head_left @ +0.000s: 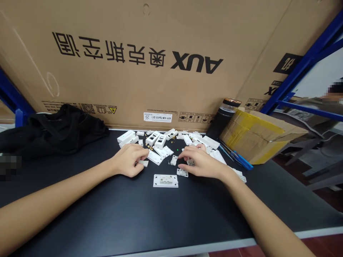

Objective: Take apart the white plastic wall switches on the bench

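Note:
My left hand [130, 159] is curled over the table, with a small white plastic piece [144, 163] showing at its thumb and fingertips. My right hand [199, 161] has its thumb and forefinger apart and holds nothing that I can see. Beside those fingertips lies a small white part with holes [174, 160], and just below the thumb is another small white fitting [182, 172]. Nearest to me, between the hands, a flat white rectangular plate [158, 184] carries a raised fitting in its middle. Fingers of my right hand hide some parts beneath.
White housings [160, 141] with dark slots, covers and small brass-coloured pieces are heaped at the back. Behind stands a big cardboard carton [160, 89]. Right are a black bottle [221, 119], a taped box [257, 135] and a blue-handled tool [242, 160]; left, black cloth [59, 130].

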### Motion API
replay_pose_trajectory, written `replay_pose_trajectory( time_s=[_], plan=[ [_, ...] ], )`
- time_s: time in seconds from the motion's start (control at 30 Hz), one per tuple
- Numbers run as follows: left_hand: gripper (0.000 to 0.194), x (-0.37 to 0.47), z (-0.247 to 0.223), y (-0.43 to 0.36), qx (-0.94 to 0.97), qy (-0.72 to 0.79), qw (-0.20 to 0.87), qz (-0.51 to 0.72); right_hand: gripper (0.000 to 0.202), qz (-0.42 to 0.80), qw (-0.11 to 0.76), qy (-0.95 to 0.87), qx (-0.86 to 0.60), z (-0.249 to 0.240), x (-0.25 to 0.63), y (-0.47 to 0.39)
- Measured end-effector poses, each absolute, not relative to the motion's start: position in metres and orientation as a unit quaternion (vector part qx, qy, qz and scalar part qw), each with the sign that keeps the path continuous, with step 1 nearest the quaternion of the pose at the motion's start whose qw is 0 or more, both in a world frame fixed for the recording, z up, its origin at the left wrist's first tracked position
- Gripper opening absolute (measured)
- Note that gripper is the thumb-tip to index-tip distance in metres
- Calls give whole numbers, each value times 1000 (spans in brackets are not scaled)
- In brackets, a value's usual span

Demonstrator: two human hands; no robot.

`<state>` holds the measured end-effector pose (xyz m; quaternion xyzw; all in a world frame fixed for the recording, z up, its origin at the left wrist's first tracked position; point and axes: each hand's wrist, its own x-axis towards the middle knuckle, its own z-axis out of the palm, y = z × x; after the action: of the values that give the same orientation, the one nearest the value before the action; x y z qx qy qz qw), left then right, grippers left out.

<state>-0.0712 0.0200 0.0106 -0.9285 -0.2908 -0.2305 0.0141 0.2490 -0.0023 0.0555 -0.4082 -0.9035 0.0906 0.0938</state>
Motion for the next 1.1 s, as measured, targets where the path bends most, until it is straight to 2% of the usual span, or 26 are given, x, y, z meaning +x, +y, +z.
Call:
replay_pose_trajectory(
  time_s=[0.2,0.33,0.5,0.67,0.87,0.97,1.1],
  plan=[
    [9,-68,12,19,-932,-287,-3,-223,28,69,109,-913,-387,48,245,0],
    [8,-66,13,20,-937,-276,-1,-215,24,55,114,-921,-368,43,244,3],
    [16,-67,12,23,-943,-259,-7,-210,11,68,131,-919,-365,43,247,5],
    [15,-66,17,17,-944,-246,-2,-219,9,81,115,-914,-380,47,247,5],
    [30,-48,22,-7,-960,-153,-72,-222,23,93,127,-912,-379,57,244,-4],
    [29,-42,23,-11,-970,-102,-89,-201,28,115,108,-915,-371,62,246,-8],
    [38,-44,22,-9,-969,-69,-105,-211,25,141,75,-922,-352,65,251,-8]
  ],
)
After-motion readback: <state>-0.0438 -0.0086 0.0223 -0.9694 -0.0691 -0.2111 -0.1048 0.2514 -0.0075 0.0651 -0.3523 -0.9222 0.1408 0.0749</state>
